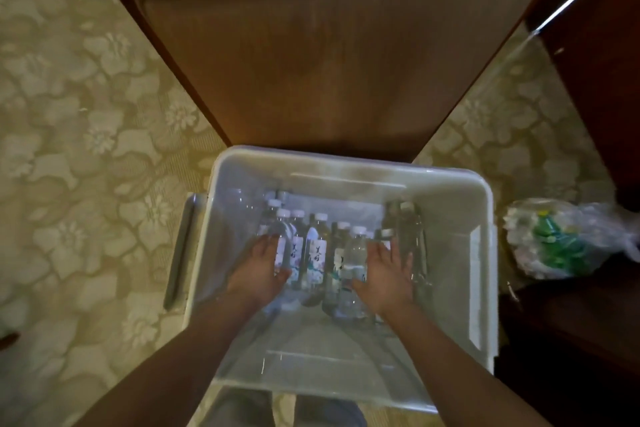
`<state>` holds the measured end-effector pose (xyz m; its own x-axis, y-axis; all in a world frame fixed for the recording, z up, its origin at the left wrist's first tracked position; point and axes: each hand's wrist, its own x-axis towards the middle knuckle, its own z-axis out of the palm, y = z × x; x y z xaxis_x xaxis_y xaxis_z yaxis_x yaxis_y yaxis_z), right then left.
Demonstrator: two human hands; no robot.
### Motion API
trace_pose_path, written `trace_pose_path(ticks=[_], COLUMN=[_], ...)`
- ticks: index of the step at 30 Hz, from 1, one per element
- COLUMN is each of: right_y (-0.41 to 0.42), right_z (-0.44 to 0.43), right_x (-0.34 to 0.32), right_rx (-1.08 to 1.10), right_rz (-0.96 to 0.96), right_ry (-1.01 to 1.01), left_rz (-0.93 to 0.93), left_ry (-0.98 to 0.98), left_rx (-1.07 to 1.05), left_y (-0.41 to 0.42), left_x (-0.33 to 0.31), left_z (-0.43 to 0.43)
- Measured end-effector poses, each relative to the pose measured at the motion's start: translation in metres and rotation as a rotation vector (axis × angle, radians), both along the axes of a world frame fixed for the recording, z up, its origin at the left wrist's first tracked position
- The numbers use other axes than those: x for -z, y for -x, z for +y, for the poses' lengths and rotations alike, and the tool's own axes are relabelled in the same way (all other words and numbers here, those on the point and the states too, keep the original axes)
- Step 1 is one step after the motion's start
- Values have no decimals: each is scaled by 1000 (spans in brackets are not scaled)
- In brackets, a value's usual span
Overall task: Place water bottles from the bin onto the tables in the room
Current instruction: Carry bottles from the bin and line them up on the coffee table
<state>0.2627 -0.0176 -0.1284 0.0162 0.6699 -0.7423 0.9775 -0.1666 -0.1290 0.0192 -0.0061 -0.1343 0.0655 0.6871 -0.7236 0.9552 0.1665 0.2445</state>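
Water bottles (317, 253) lie clustered in the middle of the white bin (446, 198), caps toward its far wall; left hand (263, 265) and right hand (389, 270) rest on them, fingers straight, gripping nothing

My left hand (259, 270) and right hand (388, 274) reach into the white bin (489, 218) through its open top. The water bottles (317, 253) lie close together across the middle, with little room between them for fingers. The bin floor nearer me is bare, as is a strip along the right wall. Past the far rim, the wooden table (329, 62) shows bare wood. A plastic bag (568, 243) crowds the bin's right side, beside dark furniture (595, 62).
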Motion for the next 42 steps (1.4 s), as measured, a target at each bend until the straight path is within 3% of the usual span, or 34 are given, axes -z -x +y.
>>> trace_pose_path(ticks=[10,19,31,42], right_y=[-8,1,26,40], right_z=[13,19,22,9], right_x=[33,35,31,42], right_rx=[-74,-62,345,422], right_rz=[-50,1,265,266], right_ry=[36,-52,-21,74], left_rz=[2,14,-7,-117], left_ry=[20,-92,-106,-74], left_rx=[-183,-319,-235,-269], left_y=[-15,-19,-11,2], left_x=[31,29,42,58], left_z=[1,3,12,6])
